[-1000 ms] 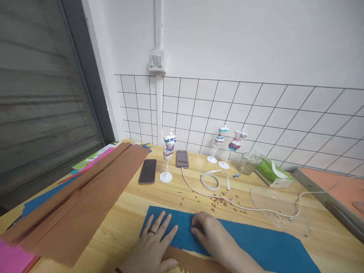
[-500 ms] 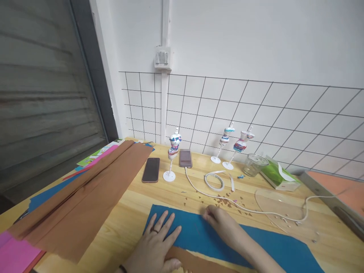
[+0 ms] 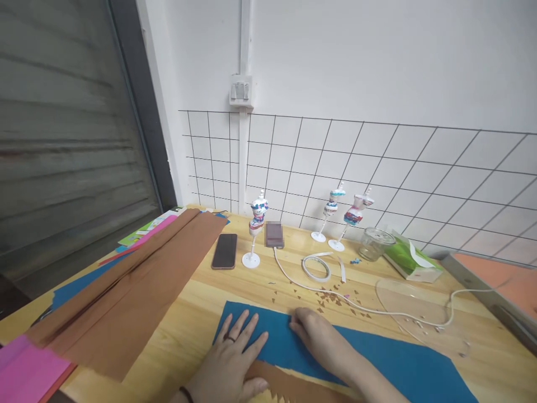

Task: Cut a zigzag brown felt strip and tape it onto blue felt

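Observation:
A blue paper sheet (image 3: 377, 361) lies flat on the wooden table (image 3: 197, 313) in front of me. My left hand (image 3: 235, 358) rests flat on its left end, fingers spread, a ring on one finger. My right hand (image 3: 319, 338) lies on the sheet near its far edge, fingers curled down onto the paper; nothing shows in them. A brown paper strip with a zigzag edge (image 3: 289, 386) lies under my wrists at the near edge.
Folded brown paper (image 3: 134, 280) over blue and pink sheets fills the left. Behind stand a phone (image 3: 225, 251), three small mannequin figures (image 3: 257, 224), a power bank with white cable (image 3: 274, 234), a tape loop (image 3: 316, 267), a glass (image 3: 373, 243), a green tissue pack (image 3: 413, 257) and paper scraps (image 3: 331, 295).
My right hand slid right along the blue sheet's far edge, then came back left a little. My left hand stayed flat. The view shifted slightly.

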The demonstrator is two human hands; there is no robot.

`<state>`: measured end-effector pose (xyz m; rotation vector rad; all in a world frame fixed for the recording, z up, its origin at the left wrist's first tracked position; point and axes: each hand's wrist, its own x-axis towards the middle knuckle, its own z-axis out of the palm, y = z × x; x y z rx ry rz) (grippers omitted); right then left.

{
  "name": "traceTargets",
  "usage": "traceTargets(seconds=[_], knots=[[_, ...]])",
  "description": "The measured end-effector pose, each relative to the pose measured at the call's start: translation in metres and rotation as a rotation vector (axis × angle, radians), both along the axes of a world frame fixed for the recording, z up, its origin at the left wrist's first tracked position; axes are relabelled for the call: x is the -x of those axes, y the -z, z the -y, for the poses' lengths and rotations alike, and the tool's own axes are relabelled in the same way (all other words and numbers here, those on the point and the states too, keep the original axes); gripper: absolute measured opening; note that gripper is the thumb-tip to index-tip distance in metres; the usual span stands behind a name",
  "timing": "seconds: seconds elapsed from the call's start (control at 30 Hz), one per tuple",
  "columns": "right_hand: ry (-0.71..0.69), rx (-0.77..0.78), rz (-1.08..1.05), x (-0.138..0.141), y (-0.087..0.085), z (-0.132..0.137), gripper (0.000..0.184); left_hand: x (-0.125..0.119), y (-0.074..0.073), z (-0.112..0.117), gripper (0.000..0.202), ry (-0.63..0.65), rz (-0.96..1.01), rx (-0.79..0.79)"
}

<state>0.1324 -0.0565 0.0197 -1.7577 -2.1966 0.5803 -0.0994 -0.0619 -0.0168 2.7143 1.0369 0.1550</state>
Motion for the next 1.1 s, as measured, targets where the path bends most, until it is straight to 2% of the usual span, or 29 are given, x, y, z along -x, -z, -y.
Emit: traceTargets(seconds=[0.1, 0.23, 0.3, 0.37, 0.43, 0.5, 0.6, 0.93, 1.1], knots=[[0.104, -0.027, 0.033, -0.033, -0.005, -0.009, 0.025, 0.002, 0.0, 0.001, 0.061, 0.005, 0.016, 0.008], [0.324, -0.087, 0.103, -0.102, -0.005, -0.014, 0.033, 0.006, -0.001, -0.001, 0.062, 0.007, 0.006, 0.03], [0.399, -0.133, 0.138, -0.13, -0.001, -0.004, 0.046, 0.007, -0.003, -0.003, 0.063, 0.007, 0.006, 0.035], [0.399, -0.154, 0.155, -0.143, 0.007, 0.017, 0.056, 0.006, -0.006, -0.005, 0.064, 0.007, 0.017, 0.039], [0.306, -0.172, 0.163, -0.141, 0.014, 0.041, 0.057, 0.005, -0.009, -0.007, 0.064, 0.009, 0.026, 0.058], [0.172, -0.106, 0.191, -0.132, 0.019, 0.062, 0.054, 0.003, -0.012, -0.01, 0.064, 0.021, 0.02, 0.093], [0.08, -0.034, 0.269, -0.122, 0.021, 0.077, 0.053, -0.002, -0.016, -0.017, 0.063, 0.036, -0.009, 0.128], [0.073, -0.061, 0.348, -0.138, 0.03, 0.043, 0.055, -0.033, -0.032, -0.063, 0.064, -0.006, -0.066, 0.135], [0.111, -0.073, 0.297, -0.14, 0.026, 0.055, 0.052, -0.026, -0.036, -0.059, 0.061, -0.013, -0.015, 0.095]])
